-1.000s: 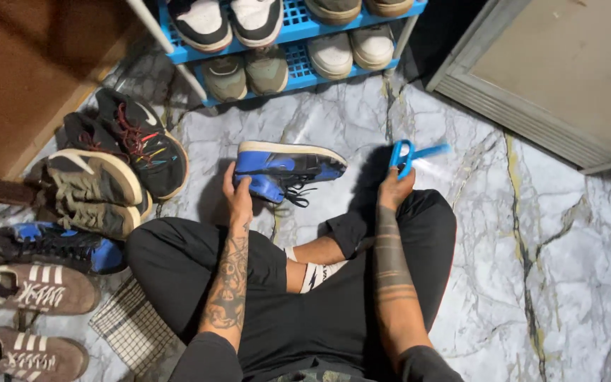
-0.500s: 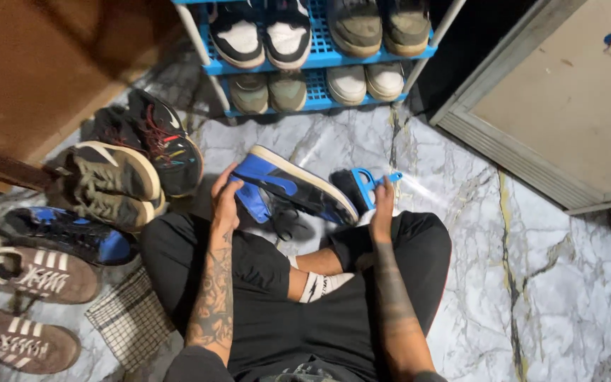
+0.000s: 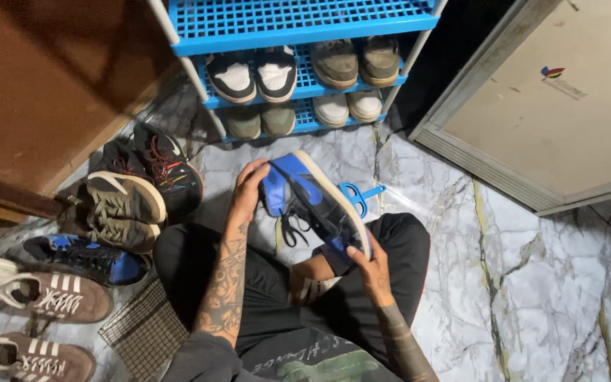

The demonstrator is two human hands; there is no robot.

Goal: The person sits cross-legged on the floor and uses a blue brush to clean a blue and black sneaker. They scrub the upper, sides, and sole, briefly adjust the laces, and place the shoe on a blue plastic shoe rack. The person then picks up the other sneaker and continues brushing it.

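1. The blue-and-black sneaker (image 3: pixel 312 201) sits at frame centre, above the lap, its long axis running upper left to lower right.
2. The left hand (image 3: pixel 250 185) grips its upper-left end; the right hand (image 3: pixel 369 262) clasps its lower-right end.
3. A blue brush (image 3: pixel 359 195) lies on the marble floor (image 3: pixel 532 283) just behind.

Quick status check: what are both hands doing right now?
Left hand grips blue-and-black sneaker heel. Right hand holds its toe. Blue plastic brush lies behind on marble floor.
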